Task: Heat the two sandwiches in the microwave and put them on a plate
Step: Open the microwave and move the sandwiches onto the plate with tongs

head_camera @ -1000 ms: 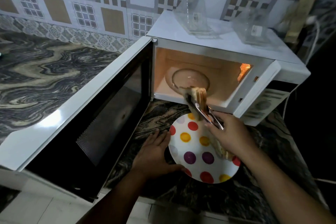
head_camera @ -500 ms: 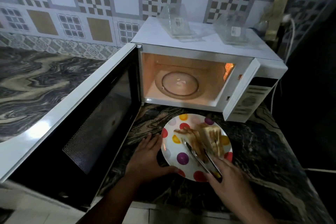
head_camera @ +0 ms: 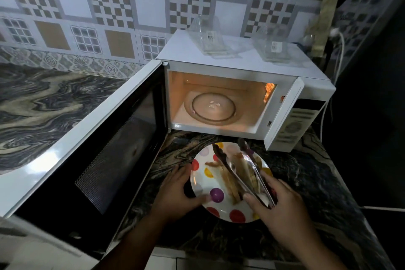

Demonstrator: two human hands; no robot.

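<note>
A dark marbled counter [head_camera: 54,105] holds a white microwave [head_camera: 241,68] against a patterned tile wall. The microwave's door [head_camera: 105,144] swings wide open to the left, and its lit cavity shows only a glass turntable [head_camera: 213,108]. Two clear plastic containers [head_camera: 208,37] sit on top of the microwave. Directly in front of the microwave sits a white plate [head_camera: 215,195] with coloured dots, carrying the sandwiches [head_camera: 235,173], blurred. The left hand [head_camera: 177,193] grips the plate's left rim, thumb on top. The right hand [head_camera: 282,206] holds metal tongs [head_camera: 241,173] by the handle end, their tips spread apart above the sandwiches.
</note>
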